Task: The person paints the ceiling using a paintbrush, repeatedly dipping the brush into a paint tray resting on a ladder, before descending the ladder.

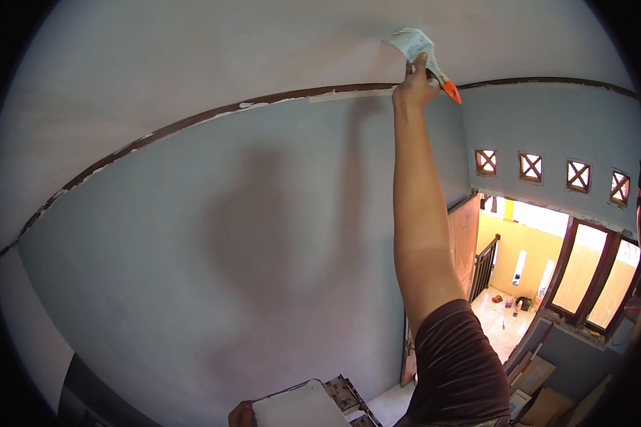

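My right arm reaches up to the ceiling. In my right hand (418,87) is a wide paintbrush (413,44), smeared whitish, its orange handle end (451,90) sticking out to the right. My thumb lies along its flat side, and the wide end is at or very near the ceiling; I cannot tell if it touches. Low in the view, my left hand (242,414) shows only in part, closed at the left edge of a container (292,407) that looks pale inside with a dark rim. The rest of that hand is out of view.
A dark brown trim strip (214,112) with white smears runs between ceiling and blue-grey wall (157,235). Beside the container is a paint-spattered surface (343,393). At right are an open doorway (509,277), windows (598,277) and leaning boards (530,377), well below me.
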`<state>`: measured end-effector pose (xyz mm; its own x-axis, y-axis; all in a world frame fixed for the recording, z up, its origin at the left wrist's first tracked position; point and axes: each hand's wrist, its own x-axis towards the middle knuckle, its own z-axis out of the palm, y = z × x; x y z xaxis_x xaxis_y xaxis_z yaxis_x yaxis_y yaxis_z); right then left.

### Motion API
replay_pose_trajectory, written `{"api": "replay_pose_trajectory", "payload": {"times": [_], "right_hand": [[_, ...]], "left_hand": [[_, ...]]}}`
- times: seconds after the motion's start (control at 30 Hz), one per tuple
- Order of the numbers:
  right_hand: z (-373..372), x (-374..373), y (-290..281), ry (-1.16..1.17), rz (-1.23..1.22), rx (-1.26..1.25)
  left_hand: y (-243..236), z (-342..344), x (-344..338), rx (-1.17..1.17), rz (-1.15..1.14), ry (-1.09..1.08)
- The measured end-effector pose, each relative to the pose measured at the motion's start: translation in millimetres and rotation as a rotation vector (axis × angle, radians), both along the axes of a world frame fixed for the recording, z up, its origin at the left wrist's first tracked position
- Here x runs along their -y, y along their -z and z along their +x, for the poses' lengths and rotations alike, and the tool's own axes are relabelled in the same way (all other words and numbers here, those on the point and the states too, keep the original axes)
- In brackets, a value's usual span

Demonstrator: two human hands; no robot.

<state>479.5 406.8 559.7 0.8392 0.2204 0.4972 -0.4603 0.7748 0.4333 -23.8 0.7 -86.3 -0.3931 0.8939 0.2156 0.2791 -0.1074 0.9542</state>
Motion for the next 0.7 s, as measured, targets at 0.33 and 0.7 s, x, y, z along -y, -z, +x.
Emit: {"api": "replay_pose_trajectory", "payload": {"times": [0.33, 0.7], "right_hand": [[46, 24, -5, -0.071, -0.291, -0.139], [-72, 16, 68, 0.067, -0.148, 0.329]], "left_hand": [[-9, 0, -1, -0.025, -0.016, 0.023], [2, -5, -2, -0.096, 0.052, -0.024]]}}
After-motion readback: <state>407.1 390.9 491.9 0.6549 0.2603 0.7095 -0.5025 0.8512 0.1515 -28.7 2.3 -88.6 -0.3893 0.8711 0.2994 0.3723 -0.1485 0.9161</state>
